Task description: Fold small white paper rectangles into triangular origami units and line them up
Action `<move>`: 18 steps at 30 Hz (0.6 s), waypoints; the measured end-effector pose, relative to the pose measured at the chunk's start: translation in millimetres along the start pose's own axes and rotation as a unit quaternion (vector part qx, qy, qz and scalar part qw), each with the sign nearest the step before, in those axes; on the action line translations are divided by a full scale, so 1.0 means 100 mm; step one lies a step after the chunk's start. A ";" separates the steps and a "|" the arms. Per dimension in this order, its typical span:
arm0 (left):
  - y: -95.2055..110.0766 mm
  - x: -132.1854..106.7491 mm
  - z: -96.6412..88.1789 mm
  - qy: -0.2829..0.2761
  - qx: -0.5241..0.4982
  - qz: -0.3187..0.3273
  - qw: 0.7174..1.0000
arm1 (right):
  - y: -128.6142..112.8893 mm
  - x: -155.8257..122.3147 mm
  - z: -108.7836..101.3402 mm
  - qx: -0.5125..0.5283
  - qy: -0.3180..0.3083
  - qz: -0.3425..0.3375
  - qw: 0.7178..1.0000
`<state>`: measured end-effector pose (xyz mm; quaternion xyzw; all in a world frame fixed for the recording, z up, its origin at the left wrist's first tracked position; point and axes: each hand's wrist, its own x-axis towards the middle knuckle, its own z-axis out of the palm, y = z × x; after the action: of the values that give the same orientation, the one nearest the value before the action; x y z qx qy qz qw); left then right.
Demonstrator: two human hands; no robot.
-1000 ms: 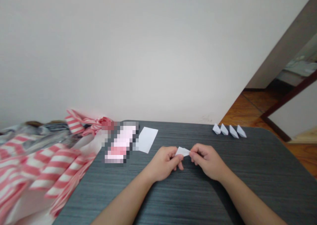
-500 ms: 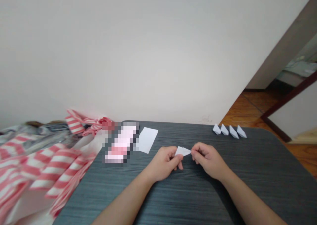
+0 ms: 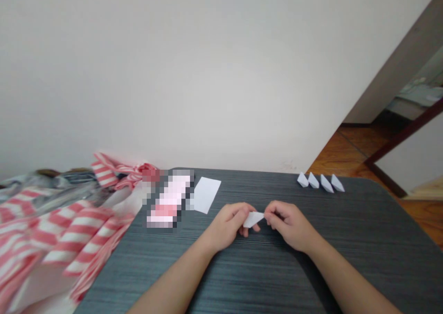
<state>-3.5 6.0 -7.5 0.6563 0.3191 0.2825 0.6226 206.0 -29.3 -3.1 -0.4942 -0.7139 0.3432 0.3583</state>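
Observation:
Between my hands, just above the dark table, is a small folded piece of white paper (image 3: 254,219) that narrows to a point on the right. My left hand (image 3: 228,225) pinches its wide end with the thumb on top; some fingers show beneath it. The fingertips of my right hand (image 3: 286,222) are closed on the pointed end. At the back right of the table stand several small folded white paper shapes (image 3: 325,183) in a row. A flat sheet of white paper (image 3: 207,195) lies beyond my left hand.
A blurred-out pink and black object (image 3: 169,198) lies at the table's left side. Red-and-white striped cloth (image 3: 74,233) is heaped left of the dark wood-grain table (image 3: 242,277). A pale wall (image 3: 221,83) rises behind, and a wooden floor (image 3: 341,152) shows at right.
The folded paper has tilted and dropped slightly, showing a different face. My left thumb has shifted up and back along it; my right hand has moved slightly left.

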 end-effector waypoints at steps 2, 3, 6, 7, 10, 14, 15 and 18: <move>0.01 0.00 -0.01 -0.001 -0.005 -0.010 1.000 | -0.01 0.01 0.00 -0.011 -0.002 -0.020 1.000; 0.03 0.00 -0.01 -0.007 0.006 -0.014 1.000 | -0.01 0.01 0.01 -0.014 -0.001 -0.027 1.000; 0.07 0.00 0.00 -0.027 0.042 -0.013 0.999 | -0.01 0.02 0.00 -0.015 0.004 -0.035 0.999; 0.08 0.00 0.00 -0.031 0.045 -0.011 0.998 | -0.02 0.02 0.00 -0.015 0.006 -0.035 0.999; 0.08 0.00 0.01 -0.035 0.051 -0.005 0.998 | -0.02 0.02 0.00 -0.012 0.013 -0.040 0.999; 0.07 0.00 0.02 -0.031 0.098 0.008 0.995 | -0.03 0.01 0.01 -0.001 0.013 -0.052 0.999; 0.07 0.00 0.02 -0.030 0.110 0.012 0.993 | -0.03 0.01 0.01 0.001 0.014 -0.053 0.999; 0.08 0.00 0.01 -0.024 0.145 0.018 0.989 | -0.02 0.02 0.01 0.002 0.016 -0.058 0.998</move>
<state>-1.8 4.9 0.2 0.7521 0.3297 0.2281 0.5231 203.7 -28.6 -1.8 -0.4570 -0.7349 0.3153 0.3894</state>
